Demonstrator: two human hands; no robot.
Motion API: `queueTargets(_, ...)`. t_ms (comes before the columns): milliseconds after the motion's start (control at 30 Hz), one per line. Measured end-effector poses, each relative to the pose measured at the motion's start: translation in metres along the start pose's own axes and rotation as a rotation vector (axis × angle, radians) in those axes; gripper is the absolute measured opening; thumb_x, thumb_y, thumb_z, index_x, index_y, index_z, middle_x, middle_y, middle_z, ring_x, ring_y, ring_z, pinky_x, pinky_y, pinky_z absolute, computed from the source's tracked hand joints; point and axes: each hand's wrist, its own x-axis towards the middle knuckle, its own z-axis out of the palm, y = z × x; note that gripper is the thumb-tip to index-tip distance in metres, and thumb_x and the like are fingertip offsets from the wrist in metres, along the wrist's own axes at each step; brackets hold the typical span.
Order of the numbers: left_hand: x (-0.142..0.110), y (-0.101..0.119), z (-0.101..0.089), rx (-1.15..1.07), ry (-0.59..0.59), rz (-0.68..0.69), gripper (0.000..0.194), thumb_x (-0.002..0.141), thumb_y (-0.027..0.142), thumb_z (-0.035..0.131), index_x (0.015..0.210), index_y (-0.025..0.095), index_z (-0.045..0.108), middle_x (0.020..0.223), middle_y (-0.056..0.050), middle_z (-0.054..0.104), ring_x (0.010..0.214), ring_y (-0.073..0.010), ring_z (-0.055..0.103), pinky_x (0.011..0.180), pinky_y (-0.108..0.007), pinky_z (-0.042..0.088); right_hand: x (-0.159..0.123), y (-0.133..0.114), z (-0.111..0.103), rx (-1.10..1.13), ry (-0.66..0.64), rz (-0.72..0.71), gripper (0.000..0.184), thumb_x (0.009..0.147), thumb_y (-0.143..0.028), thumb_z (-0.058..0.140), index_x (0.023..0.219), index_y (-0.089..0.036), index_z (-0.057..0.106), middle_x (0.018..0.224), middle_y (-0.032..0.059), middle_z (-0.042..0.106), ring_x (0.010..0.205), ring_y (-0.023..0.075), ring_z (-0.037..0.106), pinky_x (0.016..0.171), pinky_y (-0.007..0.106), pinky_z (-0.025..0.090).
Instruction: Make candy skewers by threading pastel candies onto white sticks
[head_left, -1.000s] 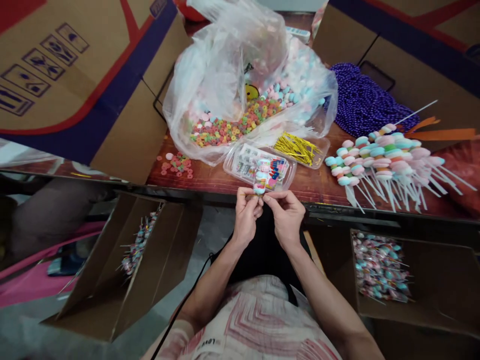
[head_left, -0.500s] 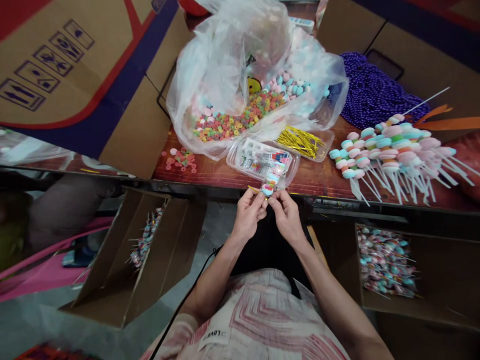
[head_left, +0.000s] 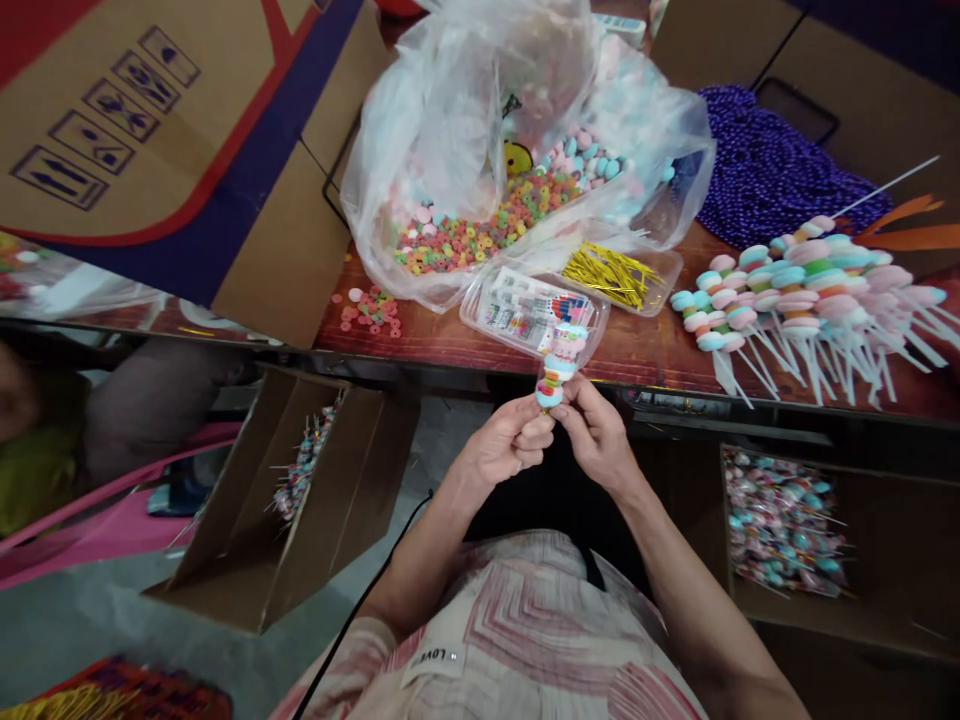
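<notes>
A candy skewer [head_left: 556, 368] of pink, white, blue and orange pieces stands upright between my hands, just off the table's front edge, in what looks like a clear wrapper. My left hand [head_left: 510, 440] is closed round its lower end. The thumb and fingers of my right hand [head_left: 600, 430] pinch at the base of the candy from the other side; whatever lies between those fingertips is hidden. Behind the skewer sits a clear plastic tray [head_left: 491, 335] with printed cards [head_left: 517, 308]. Gold twist ties [head_left: 611, 275] fill another clear tray beside it.
Plastic bags [head_left: 375, 180] of ring candies [head_left: 465, 245] and marshmallows lie on the table [head_left: 442, 345]. Unwrapped skewers [head_left: 802, 285] and purple cord [head_left: 772, 170] are at right. Wrapped skewers fill the cartons [head_left: 300, 520] [head_left: 787, 520] below. A large carton [head_left: 285, 230] stands left.
A gold tie end that stuck out by my left fingers no longer shows. My left hand has turned and curled round the skewer's lower end. The view has shifted slightly.
</notes>
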Motion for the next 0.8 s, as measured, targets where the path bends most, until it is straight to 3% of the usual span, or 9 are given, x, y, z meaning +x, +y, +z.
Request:
queueTargets(100, 0.000, -0.002, 0.001, 0.123, 0.049, 0.056, 0.046, 0.068, 0.043, 0.087, 0.083, 0.017, 0.052, 0.052, 0.011, 0.038, 0.040, -0.0008, 0.015, 0.036, -0.012, 0.012, -0.002, 0.005, 0.002, 0.002, -0.022, 0.037, 0.015, 0.097, -0.029, 0.049, 0.082, -0.024, 0.045, 0.076, -0.0009, 0.049, 0.066, 0.0152, 0.047, 0.063, 0.030, 0.042)
queueTargets(200, 0.001, -0.007, 0.004, 0.247, 0.204, 0.234, 0.043, 0.075, 0.047, 0.081, 0.087, 0.019, 0.052, 0.051, 0.009, 0.044, 0.040, -0.0019, 0.023, 0.038, -0.013, 0.015, -0.005, 0.012, 0.012, -0.030, 0.035, 0.078, 0.010, 0.097, -0.030, 0.048, 0.088, -0.025, 0.046, 0.077, -0.0008, 0.052, 0.065, 0.0153, 0.049, 0.061, 0.030, 0.043)
queueTargets(333, -0.001, -0.013, 0.004, 0.378, 0.344, 0.476, 0.036, 0.079, 0.050, 0.077, 0.087, 0.017, 0.062, 0.056, 0.005, 0.051, 0.042, -0.0030, 0.030, 0.042, -0.017, 0.019, -0.003, 0.011, 0.022, -0.044, 0.085, 0.101, 0.011, 0.097, -0.032, 0.049, 0.089, -0.026, 0.044, 0.073, -0.0016, 0.052, 0.062, 0.0159, 0.052, 0.058, 0.030, 0.042)
queueTargets(467, -0.004, -0.014, -0.002, 0.518, 0.483, 0.596, 0.030, 0.077, 0.042, 0.079, 0.094, 0.018, 0.073, 0.064, 0.001, 0.058, 0.051, -0.0061, 0.040, 0.047, -0.020, 0.028, 0.004, 0.004, 0.023, -0.087, 0.040, 0.117, 0.017, 0.094, -0.031, 0.052, 0.083, -0.026, 0.040, 0.068, -0.0029, 0.051, 0.058, 0.0153, 0.050, 0.056, 0.029, 0.040)
queueTargets(633, -0.001, -0.014, -0.008, 0.446, 0.582, 0.627, 0.027, 0.073, 0.038, 0.081, 0.088, 0.016, 0.075, 0.062, 0.003, 0.056, 0.048, -0.0041, 0.037, 0.045, -0.020, 0.025, 0.008, 0.005, 0.028, -0.049, 0.021, 0.198, 0.020, 0.095, -0.031, 0.051, 0.078, -0.026, 0.042, 0.065, -0.0036, 0.052, 0.054, 0.0135, 0.048, 0.053, 0.028, 0.038)
queueTargets(800, 0.001, -0.007, -0.008, 0.178, 0.507, 0.459, 0.038, 0.060, 0.039, 0.090, 0.077, 0.013, 0.068, 0.057, 0.006, 0.048, 0.043, 0.0002, 0.027, 0.040, -0.016, 0.018, 0.006, 0.009, 0.032, -0.097, 0.038, 0.146, 0.019, 0.097, -0.029, 0.050, 0.079, -0.024, 0.049, 0.066, -0.0028, 0.056, 0.058, 0.0137, 0.052, 0.057, 0.029, 0.044)
